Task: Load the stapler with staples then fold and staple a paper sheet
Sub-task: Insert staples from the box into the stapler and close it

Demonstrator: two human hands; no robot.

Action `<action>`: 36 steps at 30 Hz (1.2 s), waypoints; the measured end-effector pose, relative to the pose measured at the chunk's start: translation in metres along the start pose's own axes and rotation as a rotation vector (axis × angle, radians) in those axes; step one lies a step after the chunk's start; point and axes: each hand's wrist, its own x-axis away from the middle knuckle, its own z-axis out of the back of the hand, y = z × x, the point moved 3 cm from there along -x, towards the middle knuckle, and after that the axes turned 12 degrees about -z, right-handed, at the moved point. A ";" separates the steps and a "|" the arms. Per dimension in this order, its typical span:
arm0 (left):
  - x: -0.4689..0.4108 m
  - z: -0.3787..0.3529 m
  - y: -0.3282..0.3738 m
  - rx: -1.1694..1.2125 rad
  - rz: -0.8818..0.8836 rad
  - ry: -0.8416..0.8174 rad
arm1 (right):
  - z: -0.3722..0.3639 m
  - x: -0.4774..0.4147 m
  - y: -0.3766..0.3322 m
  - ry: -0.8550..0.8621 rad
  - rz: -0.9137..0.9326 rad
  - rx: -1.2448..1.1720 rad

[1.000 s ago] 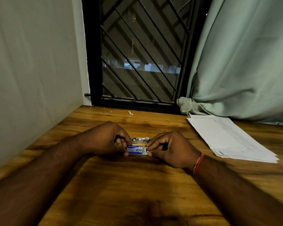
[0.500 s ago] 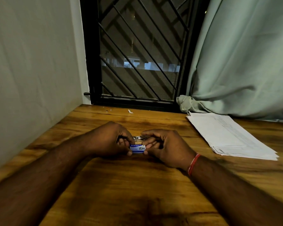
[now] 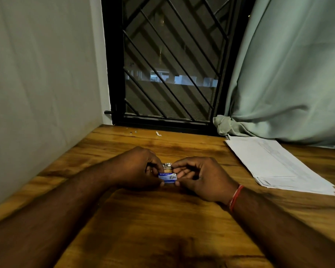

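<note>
Now at the loading step: left grip [image 3: 139, 169] and right grip [image 3: 199, 178] both pinch the staple box [image 3: 167, 177] between them, seemingly opening it. Stapler [image 3: 167, 165] lies just behind the grips, paper [image 3: 275, 163] well to the right. Next move probably needs a fine fingertip pull on a staple strip.
</note>
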 end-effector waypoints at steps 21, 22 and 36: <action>0.074 0.063 -0.139 -0.320 0.821 0.624 | 0.018 -0.006 0.013 0.288 -0.161 0.037; 0.070 0.060 -0.129 -0.277 0.738 0.615 | 0.019 -0.006 0.013 0.272 -0.171 0.048; 0.005 0.007 -0.043 -0.016 -0.020 0.154 | 0.011 -0.025 0.022 0.266 -0.053 0.433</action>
